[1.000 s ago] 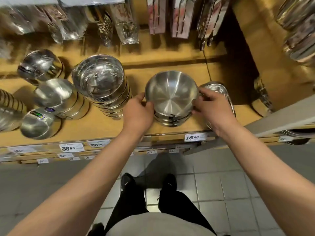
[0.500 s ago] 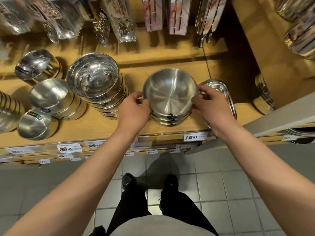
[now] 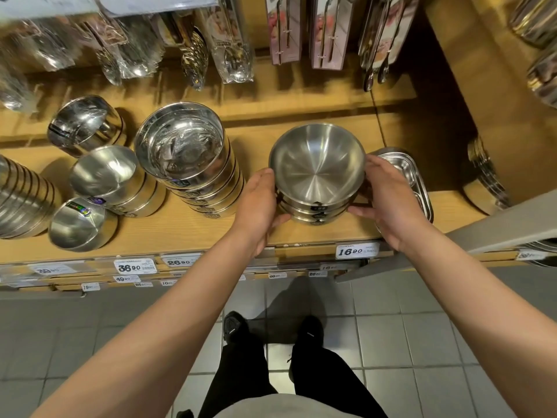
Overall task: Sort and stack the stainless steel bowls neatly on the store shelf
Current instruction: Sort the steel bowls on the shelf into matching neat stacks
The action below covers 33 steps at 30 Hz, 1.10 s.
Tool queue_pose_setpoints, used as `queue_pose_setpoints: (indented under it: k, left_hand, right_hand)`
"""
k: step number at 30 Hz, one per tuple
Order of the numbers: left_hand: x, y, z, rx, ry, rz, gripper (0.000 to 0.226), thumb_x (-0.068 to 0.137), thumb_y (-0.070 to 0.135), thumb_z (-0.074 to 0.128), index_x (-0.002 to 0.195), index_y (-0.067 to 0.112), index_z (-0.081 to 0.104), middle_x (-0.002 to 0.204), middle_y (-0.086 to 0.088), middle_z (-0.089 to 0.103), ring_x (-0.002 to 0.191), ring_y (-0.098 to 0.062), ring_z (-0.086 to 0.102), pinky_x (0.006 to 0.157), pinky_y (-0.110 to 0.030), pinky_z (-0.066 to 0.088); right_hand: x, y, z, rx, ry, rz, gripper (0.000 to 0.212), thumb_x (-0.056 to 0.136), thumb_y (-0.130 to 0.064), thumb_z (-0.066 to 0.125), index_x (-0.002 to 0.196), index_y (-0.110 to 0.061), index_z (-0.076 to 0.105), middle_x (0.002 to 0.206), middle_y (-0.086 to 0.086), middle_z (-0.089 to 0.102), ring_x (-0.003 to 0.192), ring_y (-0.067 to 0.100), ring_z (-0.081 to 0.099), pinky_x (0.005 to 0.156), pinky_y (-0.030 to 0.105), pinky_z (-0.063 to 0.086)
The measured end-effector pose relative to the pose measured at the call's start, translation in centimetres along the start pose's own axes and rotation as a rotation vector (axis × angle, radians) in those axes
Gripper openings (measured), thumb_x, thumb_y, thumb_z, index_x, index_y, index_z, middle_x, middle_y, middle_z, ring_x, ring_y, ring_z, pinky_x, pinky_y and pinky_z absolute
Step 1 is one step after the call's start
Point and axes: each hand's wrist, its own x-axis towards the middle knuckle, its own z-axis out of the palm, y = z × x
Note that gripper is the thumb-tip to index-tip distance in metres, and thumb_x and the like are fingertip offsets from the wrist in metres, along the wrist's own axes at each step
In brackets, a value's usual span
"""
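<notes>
Both hands cup a short stack of steel bowls (image 3: 316, 176) standing on the wooden shelf (image 3: 180, 233): the left hand (image 3: 259, 206) pressed to its left side, the right hand (image 3: 388, 197) to its right. Each grip is wrapped around the stack, fingers curled beneath the top bowl's rim, a divided steel tray (image 3: 413, 176) just beside it

shiny silver stainless steel bowls (image 3: 316, 167) sit on a honey-tan wooden shelf (image 3: 193, 233) with a fine straight grain. one small silver bowl (image 3: 79, 222) carries a rainbow-striped sticker. white price tags (image 3: 356, 251) bear black numerals. pale pink utensil packets (image 3: 284, 28) hang above. the pale grey tiled floor (image 3: 391, 342) shows a square grid; black trousers (image 3: 241, 372) and black shoes stand on it.
</notes>
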Motion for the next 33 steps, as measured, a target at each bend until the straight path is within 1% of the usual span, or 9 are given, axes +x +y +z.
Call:
queue_pose_setpoints:
  k: [3, 6, 8, 11, 14, 18, 20, 28, 33]
  left_hand:
    - [-0.2, 0.2, -0.1, -0.034, -0.029, -0.004, 0.029, 0.108, 0.037, 0.039, 0.125, 0.026, 0.060, 0.120, 0.002, 0.067, 0.113, -0.017, 0.065, 0.092, -0.043, 0.060]
    - [-0.8, -0.2, -0.8, -0.026, -0.057, -0.010, 0.025, 0.108, 0.034, 0.040, 0.112, 0.029, 0.064, 0.118, 0.002, 0.066, 0.112, -0.013, 0.063, 0.097, -0.044, 0.058]
    - [-1.6, -0.7, -2.0, -0.020, -0.027, -0.034, 0.021, 0.108, 0.033, 0.043, 0.108, 0.030, 0.064, 0.118, 0.004, 0.063, 0.112, -0.011, 0.060, 0.097, -0.044, 0.058]
    - [-3.1, -1.7, -5.1, 0.028, 0.019, -0.055, 0.018, 0.105, 0.025, 0.051, 0.112, 0.024, 0.067, 0.117, -0.002, 0.065, 0.107, -0.014, 0.065, 0.087, -0.036, 0.062]
    - [-4.7, -1.8, -9.4, 0.075, 0.089, -0.054, 0.018, 0.103, 0.014, 0.053, 0.110, 0.021, 0.069, 0.104, -0.006, 0.067, 0.091, -0.012, 0.070, 0.080, -0.032, 0.063]
    - [-6.1, 0.0, -15.4, 0.054, 0.237, -0.017, 0.018, 0.102, 0.009, 0.050, 0.106, 0.016, 0.067, 0.103, -0.008, 0.068, 0.090, -0.017, 0.071, 0.071, -0.029, 0.061]
    - [-6.5, 1.2, -18.1, 0.015, 0.303, 0.016, 0.016, 0.102, 0.009, 0.051, 0.104, 0.016, 0.066, 0.105, -0.007, 0.065, 0.097, -0.019, 0.066, 0.069, -0.029, 0.060]
    - [-7.9, 3.3, -28.9, -0.015, 0.344, 0.113, 0.011, 0.101, 0.015, 0.059, 0.093, 0.016, 0.066, 0.099, -0.011, 0.068, 0.093, -0.023, 0.067, 0.072, -0.031, 0.060]
    - [-7.2, 3.7, -36.5, 0.033, 0.305, 0.094, 0.014, 0.100, 0.003, 0.054, 0.105, 0.005, 0.066, 0.100, -0.013, 0.070, 0.088, -0.021, 0.068, 0.073, -0.030, 0.059]
  right_hand:
    - [-0.2, -0.1, 0.0, -0.004, 0.028, -0.006, 0.029, 0.104, -0.032, 0.049, 0.131, -0.034, 0.060, 0.124, -0.002, 0.068, 0.117, 0.019, 0.065, 0.084, 0.040, 0.062]
    - [-1.0, -0.1, -0.2, -0.162, 0.167, -0.092, 0.046, 0.095, -0.043, 0.050, 0.140, -0.038, 0.054, 0.135, -0.008, 0.060, 0.126, 0.016, 0.056, 0.106, 0.050, 0.050]
    - [-2.2, -0.5, 0.1, -0.258, 0.264, -0.206, 0.048, 0.091, -0.045, 0.047, 0.138, -0.037, 0.056, 0.134, -0.013, 0.059, 0.124, 0.009, 0.054, 0.108, 0.043, 0.046]
    - [-4.4, -1.4, 1.4, -0.271, 0.306, -0.380, 0.032, 0.094, -0.040, 0.045, 0.123, -0.044, 0.059, 0.120, -0.026, 0.058, 0.107, -0.017, 0.051, 0.091, 0.018, 0.042]
    - [-6.2, -2.9, 4.4, -0.176, 0.161, -0.399, 0.021, 0.092, -0.039, 0.046, 0.104, -0.051, 0.059, 0.093, -0.037, 0.061, 0.090, -0.013, 0.057, 0.080, 0.022, 0.047]
    - [-7.7, -3.6, 9.6, -0.091, -0.114, -0.277, 0.016, 0.098, -0.031, 0.052, 0.101, -0.038, 0.066, 0.093, -0.001, 0.068, 0.090, 0.004, 0.065, 0.073, 0.026, 0.056]
    - [-8.6, -3.1, 12.1, -0.115, -0.189, -0.231, 0.018, 0.103, -0.029, 0.052, 0.101, -0.039, 0.066, 0.101, 0.000, 0.068, 0.092, 0.010, 0.067, 0.069, 0.025, 0.055]
    - [-11.6, -0.2, 21.7, -0.162, -0.270, -0.152, 0.018, 0.103, -0.025, 0.053, 0.103, -0.032, 0.070, 0.105, 0.002, 0.069, 0.098, 0.020, 0.068, 0.077, 0.034, 0.062]
    - [-12.5, 2.2, 28.0, -0.158, -0.231, -0.053, 0.016, 0.102, -0.023, 0.052, 0.103, -0.030, 0.066, 0.112, 0.005, 0.067, 0.096, 0.017, 0.067, 0.064, 0.022, 0.060]
